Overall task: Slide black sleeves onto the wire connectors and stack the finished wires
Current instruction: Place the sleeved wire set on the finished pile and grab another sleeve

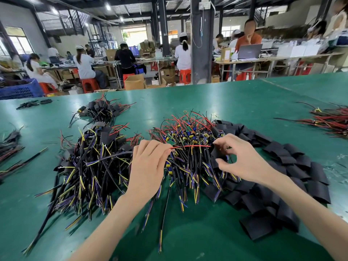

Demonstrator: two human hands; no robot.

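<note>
Over the wire pile (190,136) on the green surface (188,232), left hand (148,166) pinches a red wire (192,146), and right hand (243,161) fingers (222,141) are curled, pinching a black sleeve (216,153) right at its far end.

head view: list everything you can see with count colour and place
table: one, green, fills the foreground
unsleeved wires: one pile, black with red, yellow and blue, centre
sleeved wires: two piles, black with yellow and purple ends, left of centre and behind it
loose sleeves: one heap, black, right of centre
red wire bundle: one, red and black, far right edge
crate: one, blue, far left past the table
stools: several, orange, benches behind
laptop: one, grey, back right bench
red wire: one, red, stretched between both grips
black sleeve: one, black, at that wire's right end
left hand: grip pinches the red wire
right hand: grip pinches the black sleeve
</note>
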